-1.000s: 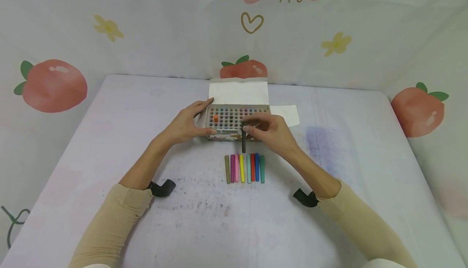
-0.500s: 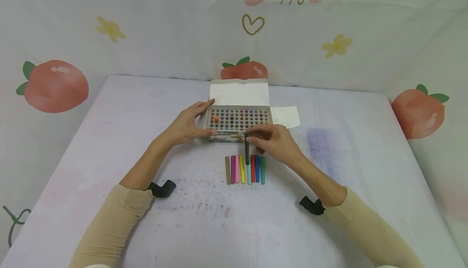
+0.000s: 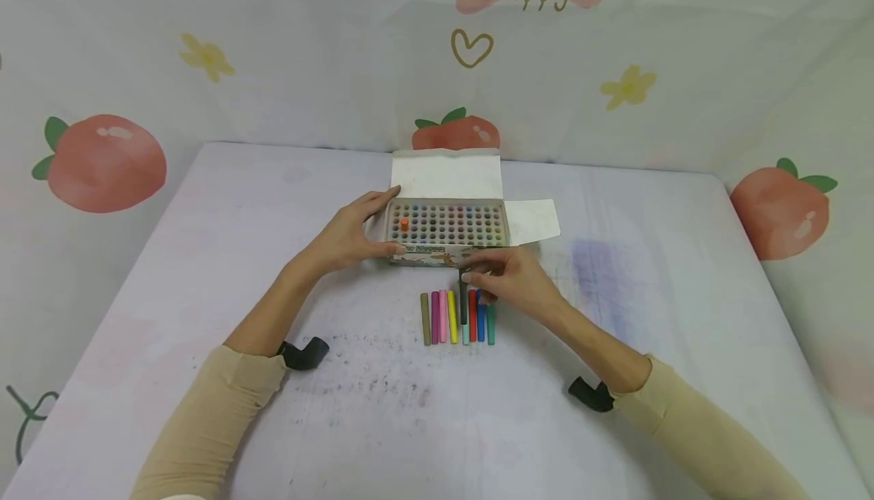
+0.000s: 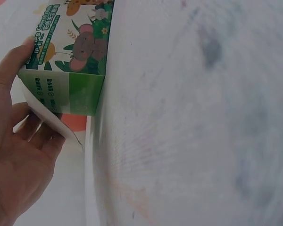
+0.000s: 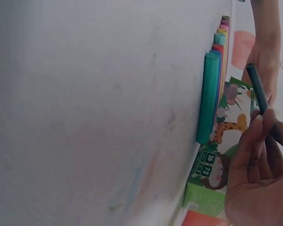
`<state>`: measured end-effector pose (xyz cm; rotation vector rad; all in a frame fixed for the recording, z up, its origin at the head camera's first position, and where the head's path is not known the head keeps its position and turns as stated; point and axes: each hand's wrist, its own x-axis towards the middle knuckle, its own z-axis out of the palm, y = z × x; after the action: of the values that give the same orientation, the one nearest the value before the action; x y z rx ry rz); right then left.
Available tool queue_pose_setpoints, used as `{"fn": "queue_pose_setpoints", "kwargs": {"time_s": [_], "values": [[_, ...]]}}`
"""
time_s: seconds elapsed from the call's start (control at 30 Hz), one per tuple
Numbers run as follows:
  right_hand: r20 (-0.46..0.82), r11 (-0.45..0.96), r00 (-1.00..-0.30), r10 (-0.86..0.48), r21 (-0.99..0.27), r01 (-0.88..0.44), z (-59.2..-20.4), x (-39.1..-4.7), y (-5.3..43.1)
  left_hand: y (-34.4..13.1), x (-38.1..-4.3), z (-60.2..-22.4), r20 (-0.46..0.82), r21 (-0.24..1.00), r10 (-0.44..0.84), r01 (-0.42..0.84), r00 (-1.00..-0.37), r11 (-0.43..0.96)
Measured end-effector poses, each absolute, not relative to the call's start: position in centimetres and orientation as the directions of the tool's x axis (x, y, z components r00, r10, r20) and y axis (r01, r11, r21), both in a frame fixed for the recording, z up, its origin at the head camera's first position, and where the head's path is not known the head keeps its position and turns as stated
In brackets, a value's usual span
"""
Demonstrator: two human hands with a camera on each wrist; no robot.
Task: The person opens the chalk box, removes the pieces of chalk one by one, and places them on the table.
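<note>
In the head view, my left hand (image 3: 343, 236) grips the left end of a cardboard chalk box (image 3: 430, 259), its thumb on the front edge. The box's lid stands open at the back, and one orange chalk (image 3: 404, 224) sticks up from its holed insert. My right hand (image 3: 514, 278) pinches a dark, nearly black chalk stick (image 3: 463, 304) by its upper end, in front of the box. The dark stick covers part of a light teal chalk (image 3: 466, 335). In the right wrist view, the dark chalk (image 5: 258, 89) juts out from the thumb and fingertips.
Olive (image 3: 425, 319), purple, pink and yellow chalks lie side by side left of the dark stick. Red, blue and green (image 3: 491, 325) ones lie to its right, partly under the hand. A white side flap (image 3: 536, 219) spreads right of the box.
My right hand has moved from over the box's front towards me with the dark chalk, down to the row of chalks. My left hand stays on the box.
</note>
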<state>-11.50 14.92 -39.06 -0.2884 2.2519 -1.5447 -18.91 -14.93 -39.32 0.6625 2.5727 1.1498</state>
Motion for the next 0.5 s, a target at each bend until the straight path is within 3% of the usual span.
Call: {"fn": "queue_pose_setpoints", "kwargs": {"time_s": [0.2, 0.5], "values": [[-0.23, 0.439, -0.896, -0.38, -0.897, 0.044, -39.65, -11.17, 14.9, -14.83, -18.89, -39.22, -0.055, 0.736, 0.498, 0.302, -0.865, 0.606], [-0.211, 0.409, -0.908, -0.361, -0.911, 0.049, -40.17, -10.67, 14.62, -14.85, -18.77, -39.19, -0.053, 0.732, 0.493, 0.302, -0.869, 0.611]]}}
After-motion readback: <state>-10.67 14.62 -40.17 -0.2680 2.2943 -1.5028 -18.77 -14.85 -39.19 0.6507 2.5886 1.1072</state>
